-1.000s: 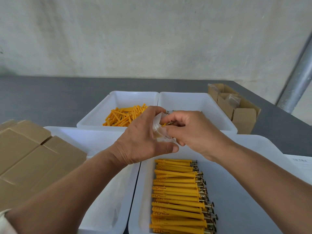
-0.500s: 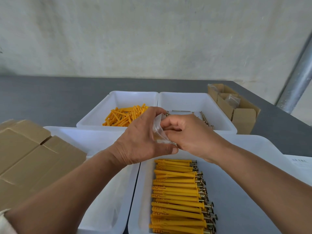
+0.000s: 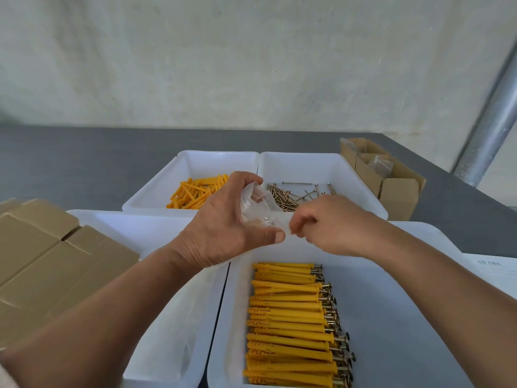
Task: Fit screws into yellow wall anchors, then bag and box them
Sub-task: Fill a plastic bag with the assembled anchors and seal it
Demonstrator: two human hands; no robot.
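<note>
Gripping a small clear bag [image 3: 258, 210] with the left hand [image 3: 223, 233], above the white trays [image 3: 391, 289]. Looks featherlight, floppy, slick, so best pinched at the mouth edge. Right hand [image 3: 333, 225] curled just beside it, pinching or empty, can't tell.

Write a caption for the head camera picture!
Left hand holds a clear bag over white trays of yellow anchors.
</note>
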